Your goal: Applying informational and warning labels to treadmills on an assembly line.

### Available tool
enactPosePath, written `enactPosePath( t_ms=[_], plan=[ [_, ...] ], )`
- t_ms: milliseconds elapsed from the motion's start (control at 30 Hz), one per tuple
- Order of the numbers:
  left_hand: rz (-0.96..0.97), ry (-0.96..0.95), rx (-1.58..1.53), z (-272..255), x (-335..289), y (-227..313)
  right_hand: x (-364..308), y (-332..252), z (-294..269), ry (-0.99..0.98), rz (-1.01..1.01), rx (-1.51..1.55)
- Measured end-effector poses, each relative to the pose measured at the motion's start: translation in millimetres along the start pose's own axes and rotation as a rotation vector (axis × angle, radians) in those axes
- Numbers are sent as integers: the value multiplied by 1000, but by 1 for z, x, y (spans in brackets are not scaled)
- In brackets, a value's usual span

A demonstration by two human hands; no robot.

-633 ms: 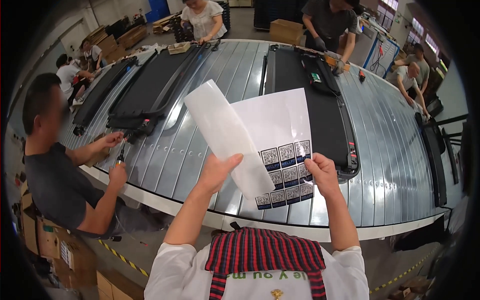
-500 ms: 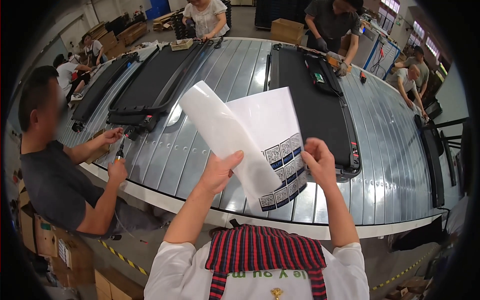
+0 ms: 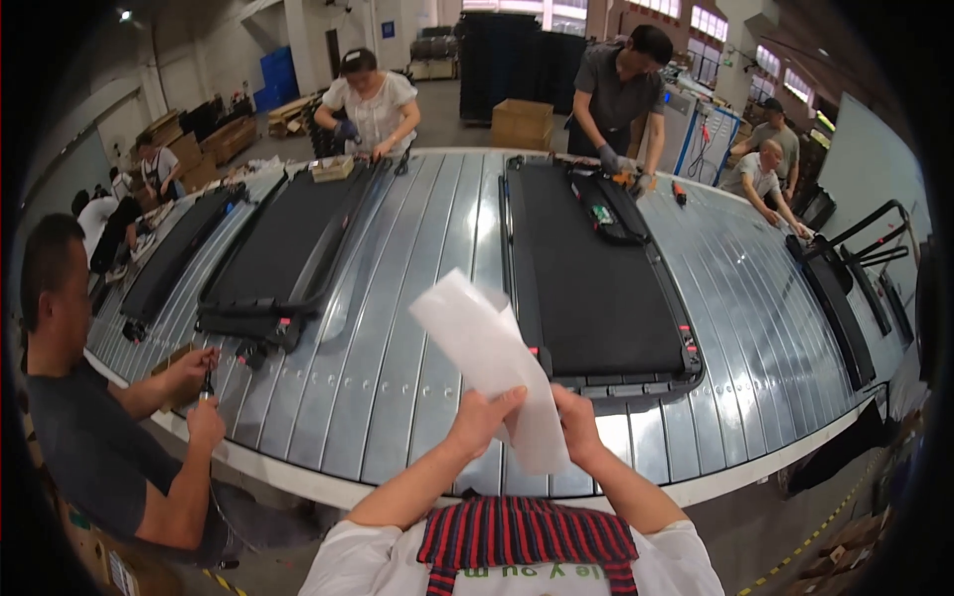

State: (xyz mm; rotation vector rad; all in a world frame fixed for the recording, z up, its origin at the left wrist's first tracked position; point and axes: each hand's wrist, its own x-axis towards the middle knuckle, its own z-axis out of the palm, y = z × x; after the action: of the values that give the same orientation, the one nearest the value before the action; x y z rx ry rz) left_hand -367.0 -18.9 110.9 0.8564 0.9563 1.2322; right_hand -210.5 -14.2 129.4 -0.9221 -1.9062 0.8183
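Note:
In front of my chest is a pale, partly curled bundle of label sheets (image 3: 494,343), its plain white side facing me. My left hand (image 3: 481,417) is closed on its lower left edge, thumb across the front. At the lower right edge is my right hand (image 3: 578,421), closed on the paper with its fingers partly hidden behind it. The printed labels are out of sight. Just beyond lies a black treadmill deck (image 3: 596,298) on the metal slat table (image 3: 417,288).
More treadmill decks (image 3: 288,238) lie to the left, and a black frame (image 3: 835,308) stands at the right. A person with a screwdriver (image 3: 207,382) works close on my left. Two people work across the table, near a cardboard box (image 3: 522,123). Others are farther off.
The sheets have turned and folded together, hiding the printed labels. My right hand has come in toward the left and taken the sheets' edge. My view has tilted up.

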Motion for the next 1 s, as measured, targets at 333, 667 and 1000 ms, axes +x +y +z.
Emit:
enactPosePath(
  t_ms=[333, 667, 1000],
  plan=[
    [-3, -83, 2, -20, 9, -2, -4, 12, 22, 81, 145, 152],
    [36, -23, -24, -35, -11, -1, -6, 24, 34, 194, 311, 538],
    [82, 159, 55, -23, -9, -8, -12, 14, -6, 422, 193, 411]
  ],
)
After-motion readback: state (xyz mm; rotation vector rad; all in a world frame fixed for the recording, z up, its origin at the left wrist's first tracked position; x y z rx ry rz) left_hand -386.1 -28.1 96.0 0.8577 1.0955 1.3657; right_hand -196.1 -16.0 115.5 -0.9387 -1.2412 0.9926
